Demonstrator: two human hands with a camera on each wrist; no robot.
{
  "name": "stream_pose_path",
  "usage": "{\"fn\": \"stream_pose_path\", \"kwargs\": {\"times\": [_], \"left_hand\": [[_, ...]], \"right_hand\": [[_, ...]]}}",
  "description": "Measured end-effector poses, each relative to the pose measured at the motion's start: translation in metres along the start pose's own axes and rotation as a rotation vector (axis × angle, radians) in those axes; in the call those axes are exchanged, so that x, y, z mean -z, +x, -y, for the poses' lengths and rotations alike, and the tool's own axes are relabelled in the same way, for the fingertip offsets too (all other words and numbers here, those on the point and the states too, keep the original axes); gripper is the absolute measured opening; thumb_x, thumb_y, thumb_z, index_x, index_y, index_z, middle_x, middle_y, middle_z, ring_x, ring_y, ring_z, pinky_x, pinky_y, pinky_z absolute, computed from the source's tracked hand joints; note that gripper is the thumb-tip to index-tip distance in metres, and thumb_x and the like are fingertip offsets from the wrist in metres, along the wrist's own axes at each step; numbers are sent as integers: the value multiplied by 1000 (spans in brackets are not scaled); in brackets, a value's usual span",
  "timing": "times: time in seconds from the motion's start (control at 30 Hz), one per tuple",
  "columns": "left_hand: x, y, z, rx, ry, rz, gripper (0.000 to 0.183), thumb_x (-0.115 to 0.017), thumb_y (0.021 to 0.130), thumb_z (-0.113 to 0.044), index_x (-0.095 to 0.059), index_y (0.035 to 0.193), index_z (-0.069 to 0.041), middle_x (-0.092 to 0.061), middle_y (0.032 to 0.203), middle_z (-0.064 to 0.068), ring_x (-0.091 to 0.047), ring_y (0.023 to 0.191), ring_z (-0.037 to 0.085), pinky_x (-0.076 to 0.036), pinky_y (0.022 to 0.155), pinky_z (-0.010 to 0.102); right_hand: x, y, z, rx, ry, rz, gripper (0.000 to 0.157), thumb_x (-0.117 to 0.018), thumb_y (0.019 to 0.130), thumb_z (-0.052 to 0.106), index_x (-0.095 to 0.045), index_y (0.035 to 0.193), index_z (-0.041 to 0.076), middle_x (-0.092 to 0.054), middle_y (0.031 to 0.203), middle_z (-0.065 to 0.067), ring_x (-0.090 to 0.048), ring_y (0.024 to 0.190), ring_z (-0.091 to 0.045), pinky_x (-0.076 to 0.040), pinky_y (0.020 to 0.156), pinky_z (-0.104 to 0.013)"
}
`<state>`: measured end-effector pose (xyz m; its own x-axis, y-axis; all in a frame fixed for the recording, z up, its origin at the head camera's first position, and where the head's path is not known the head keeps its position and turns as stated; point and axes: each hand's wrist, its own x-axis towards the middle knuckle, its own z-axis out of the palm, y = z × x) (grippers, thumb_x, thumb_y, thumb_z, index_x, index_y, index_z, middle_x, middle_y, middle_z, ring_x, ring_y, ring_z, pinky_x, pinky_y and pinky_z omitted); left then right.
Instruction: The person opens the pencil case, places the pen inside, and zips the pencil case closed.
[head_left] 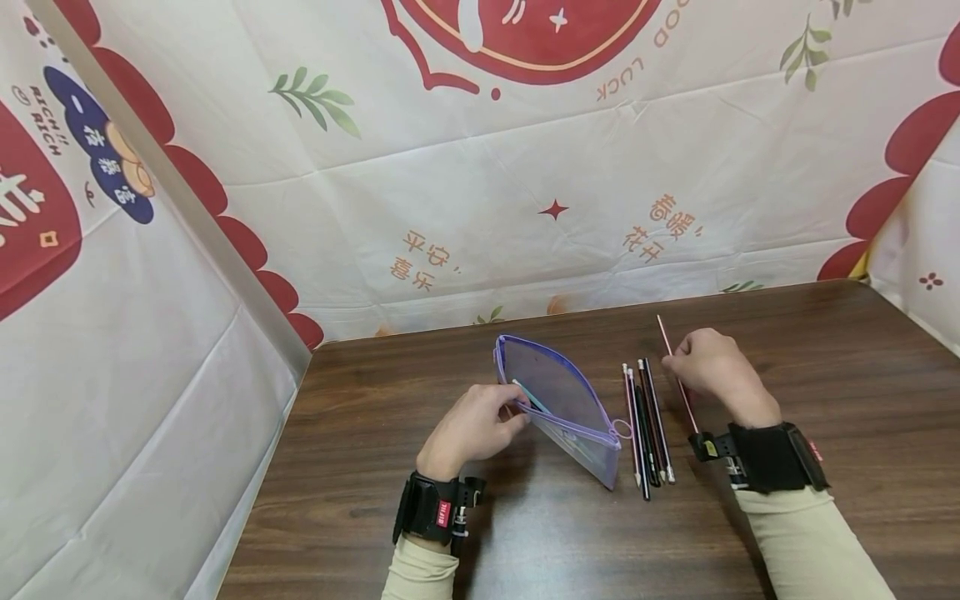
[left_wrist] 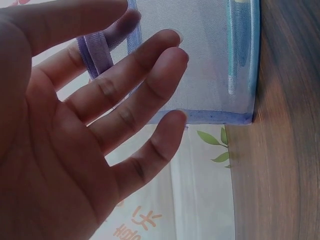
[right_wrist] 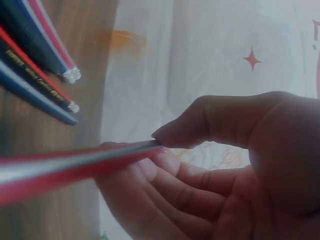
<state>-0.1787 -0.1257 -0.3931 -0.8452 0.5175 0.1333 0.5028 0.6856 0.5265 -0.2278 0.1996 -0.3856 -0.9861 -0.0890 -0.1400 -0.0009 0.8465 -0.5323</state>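
My left hand [head_left: 472,423] pinches the zip edge of a purple mesh pencil case [head_left: 577,450] between thumb and forefinger, the other fingers loosely bent in the left wrist view. The case stands tilted on the table with its mouth spread open. Inside it a teal pencil [head_left: 532,397] shows, also seen through the mesh in the left wrist view. Over to the right, my right hand [head_left: 716,375] pinches a red-and-silver pencil [head_left: 686,404] between thumb and fingers, held up at a slant. Several pencils [head_left: 651,425] lie side by side between the case and my right hand.
A brown wood-grain table [head_left: 352,500] carries everything. Behind it hangs a white printed cloth [head_left: 495,208], and another cloth [head_left: 150,400] covers the left side. A small pink ring-shaped pull [head_left: 622,428] sits at the case's near right corner, beside the loose pencils.
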Motion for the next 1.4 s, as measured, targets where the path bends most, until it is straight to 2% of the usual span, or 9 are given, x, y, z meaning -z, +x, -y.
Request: {"fn": "stream_pose_path", "kwargs": {"times": [0.1, 0.27, 0.4, 0.7, 0.97, 1.23, 1.4], "left_hand": [[0, 0, 0, -2, -4, -1, 5, -64, 86, -17, -68, 89, -15, -65, 78, -6, -57, 70, 2, -48, 62, 20], [0, 0, 0, -3, -12, 0, 7, -65, 86, -18, -69, 90, -13, -66, 79, -5, -57, 71, 2, -48, 63, 20], [0, 0, 0, -4, -11, 1, 6, -65, 86, -18, -68, 89, -14, -66, 79, -5, -57, 71, 2, -48, 63, 20], [0, -1, 0, -4, -19, -5, 5, -64, 86, -18, -68, 89, -16, -66, 78, -6, -57, 70, 1, -48, 61, 20], [-1, 1, -1, -1, -17, 3, 5, -65, 86, -18, -68, 89, -15, -66, 79, -6, -57, 71, 2, -48, 62, 20], [-1, 0, -1, 8, -25, 15, 5, -64, 87, -18, -68, 90, -15, -66, 80, -6, -57, 72, 2, -48, 61, 20], [-1, 0, -2, 19, -24, 15, 5, -64, 87, -18, -68, 90, -16, -66, 79, -7, -57, 71, 2, -49, 61, 20]], "right_hand": [[2, -2, 4, 16, 8, -44, 29, -53, 90, 21, -48, 64, 7, -42, 55, 1, -41, 51, -15, -32, 47, -30], [5, -5, 11, 38, 18, -114, 24, -53, 89, 20, -59, 83, -2, -59, 73, -12, -52, 62, -22, -39, 51, -32], [6, -7, 15, 54, 18, -178, 26, -53, 88, 19, -61, 90, -5, -63, 82, -18, -55, 67, -26, -42, 53, -33], [9, -14, 24, 109, 60, -303, 22, -55, 86, 16, -60, 91, -5, -64, 82, -19, -58, 70, -28, -42, 55, -35], [11, -18, 30, 135, 78, -366, 22, -56, 87, 15, -61, 93, -5, -66, 84, -22, -60, 72, -31, -44, 58, -40], [13, -23, 34, 157, 109, -445, 20, -56, 87, 15, -62, 92, -3, -68, 84, -23, -61, 71, -31, -42, 56, -38], [14, -27, 39, 176, 135, -503, 21, -56, 88, 17, -62, 93, -2, -69, 87, -24, -63, 75, -34, -43, 60, -41]]}}
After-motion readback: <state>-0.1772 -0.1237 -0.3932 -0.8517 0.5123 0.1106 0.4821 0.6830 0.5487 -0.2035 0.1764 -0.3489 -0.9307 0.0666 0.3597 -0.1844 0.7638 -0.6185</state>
